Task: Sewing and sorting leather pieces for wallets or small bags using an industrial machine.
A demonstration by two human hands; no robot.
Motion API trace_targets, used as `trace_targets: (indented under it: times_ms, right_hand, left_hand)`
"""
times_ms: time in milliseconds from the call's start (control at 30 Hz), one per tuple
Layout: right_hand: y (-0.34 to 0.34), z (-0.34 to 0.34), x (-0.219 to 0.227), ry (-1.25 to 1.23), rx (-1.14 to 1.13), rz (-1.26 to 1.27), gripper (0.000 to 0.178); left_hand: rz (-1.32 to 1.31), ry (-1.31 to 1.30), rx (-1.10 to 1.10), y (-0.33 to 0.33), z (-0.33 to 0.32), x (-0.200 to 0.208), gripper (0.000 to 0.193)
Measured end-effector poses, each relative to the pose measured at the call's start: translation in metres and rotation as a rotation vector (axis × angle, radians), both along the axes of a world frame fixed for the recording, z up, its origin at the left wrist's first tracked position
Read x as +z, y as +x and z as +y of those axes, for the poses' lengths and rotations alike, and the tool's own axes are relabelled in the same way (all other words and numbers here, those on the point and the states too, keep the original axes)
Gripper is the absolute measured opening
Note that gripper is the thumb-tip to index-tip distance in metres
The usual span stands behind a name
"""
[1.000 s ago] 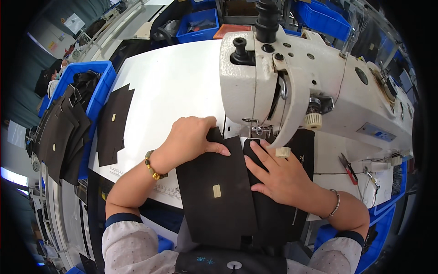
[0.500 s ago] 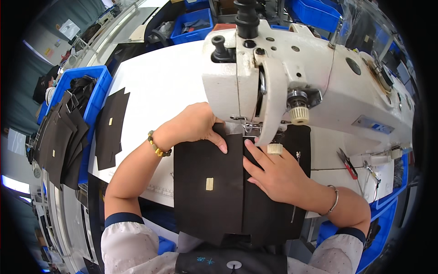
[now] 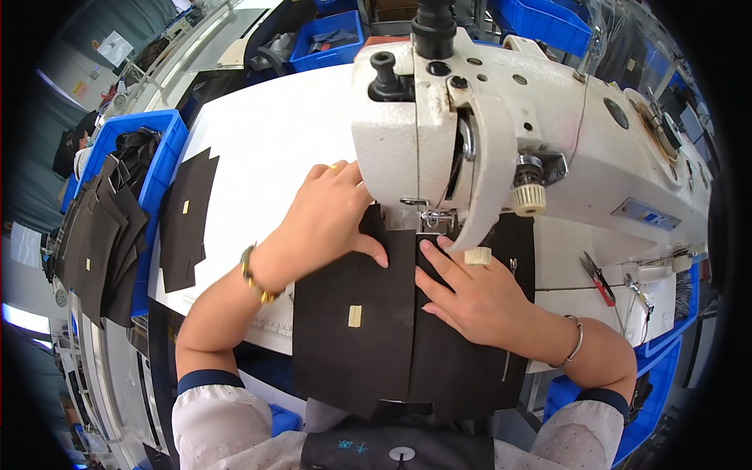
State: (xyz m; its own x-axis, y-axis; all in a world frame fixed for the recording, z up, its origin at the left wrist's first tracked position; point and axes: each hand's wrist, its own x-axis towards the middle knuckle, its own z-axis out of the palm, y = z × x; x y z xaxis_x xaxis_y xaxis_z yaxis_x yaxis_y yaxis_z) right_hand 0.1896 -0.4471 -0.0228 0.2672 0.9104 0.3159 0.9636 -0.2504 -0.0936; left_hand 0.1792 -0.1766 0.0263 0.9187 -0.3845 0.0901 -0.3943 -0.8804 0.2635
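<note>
Panel point(image 3: 352, 352), dark with a pale tag, lies below the left hand point(image 3: 329, 223), its long axis running from the presser foot point(image 3: 435, 225) toward the person's body, right edge along a second dark panel point(image 3: 466, 376). The right hand point(image 3: 478, 301), nearer the foot, rests flat with fingers extended on that second panel; the left thumb presses the first, though whether its hidden fingers pinch, I cannot tell.

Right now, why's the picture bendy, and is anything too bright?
In the head view, the wide fisheye lens bends edges near the rim and leaves black corners; in that same view, bright light nearly washes out the white tabletop beyond the left hand.
</note>
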Motion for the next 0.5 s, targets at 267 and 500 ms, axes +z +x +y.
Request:
trace_targets:
  times_ms: [267, 500]
  right_hand:
    - [0.003, -0.001, 0.0, 0.011, -0.029, -0.001, 0.048]
    - [0.006, -0.001, 0.001, 0.021, -0.024, 0.006, 0.051]
  left_hand:
    - [-0.029, 0.02, -0.025, -0.069, -0.05, -0.021, 0.065]
    - [-0.078, 0.074, -0.04, -0.07, -0.048, -0.026, 0.068]
